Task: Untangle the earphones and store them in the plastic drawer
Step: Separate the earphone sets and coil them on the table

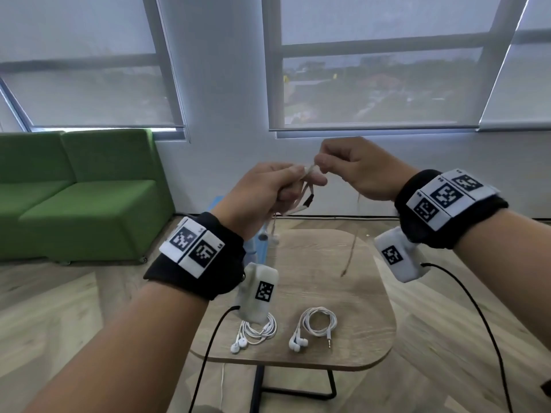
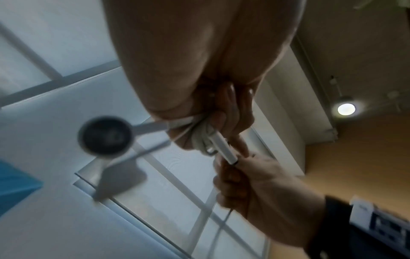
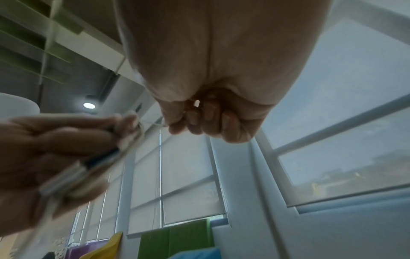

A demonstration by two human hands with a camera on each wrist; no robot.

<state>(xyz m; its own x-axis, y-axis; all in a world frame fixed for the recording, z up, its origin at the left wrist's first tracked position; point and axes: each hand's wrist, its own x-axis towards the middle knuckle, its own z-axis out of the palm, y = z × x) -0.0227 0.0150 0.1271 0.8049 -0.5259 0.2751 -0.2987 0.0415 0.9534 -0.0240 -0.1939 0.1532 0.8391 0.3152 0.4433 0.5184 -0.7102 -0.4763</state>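
Both hands are raised above the small wooden table (image 1: pixel 366 308). My left hand (image 1: pixel 265 189) grips a tangled bundle of white earphones (image 1: pixel 298 201); its fingers curl round the cable bundle (image 2: pixel 199 138), and one earbud (image 2: pixel 104 136) dangles close to the left wrist camera. My right hand (image 1: pixel 354 168) pinches a strand at the top of the bundle, and a loose cable end (image 1: pixel 351 248) hangs down from it. The pinched thin cable (image 3: pixel 155 124) runs to the left hand (image 3: pixel 55 149). A blue plastic drawer (image 1: pixel 262 254) is mostly hidden behind my left wrist.
Two neatly coiled white earphones lie near the table's front edge, one on the left (image 1: pixel 256 332) and one on the right (image 1: pixel 316 326). A green sofa (image 1: pixel 74 198) stands at the left by the windows. Black camera leads hang from both wrists.
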